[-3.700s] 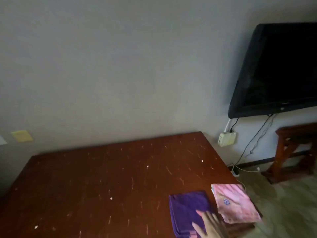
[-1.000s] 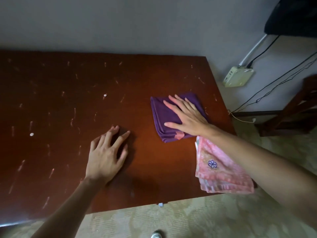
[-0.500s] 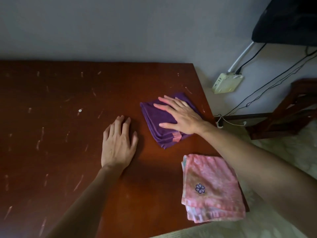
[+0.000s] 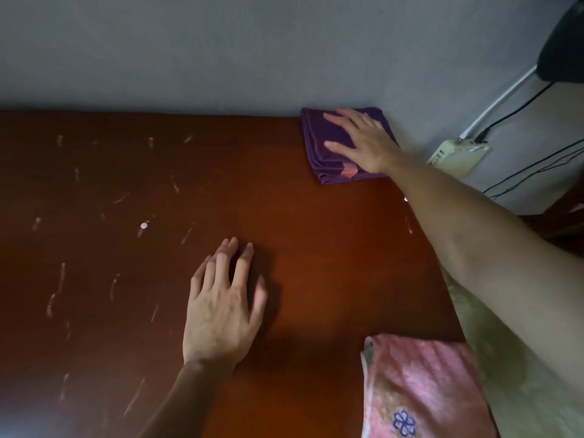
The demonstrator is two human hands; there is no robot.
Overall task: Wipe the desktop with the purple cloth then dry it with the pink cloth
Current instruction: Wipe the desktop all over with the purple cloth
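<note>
Folded cloth at desktop's far-right corner; second cloth near-right.

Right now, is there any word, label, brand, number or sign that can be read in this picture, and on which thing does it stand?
None can be read.
pink cloth: only a purple flower emblem, no letters.
purple cloth: a small pink patch near its front edge, no text visible.
power strip on the wall: any marking is too small and blurred to read.
desktop: only pale streaks and specks.
</note>
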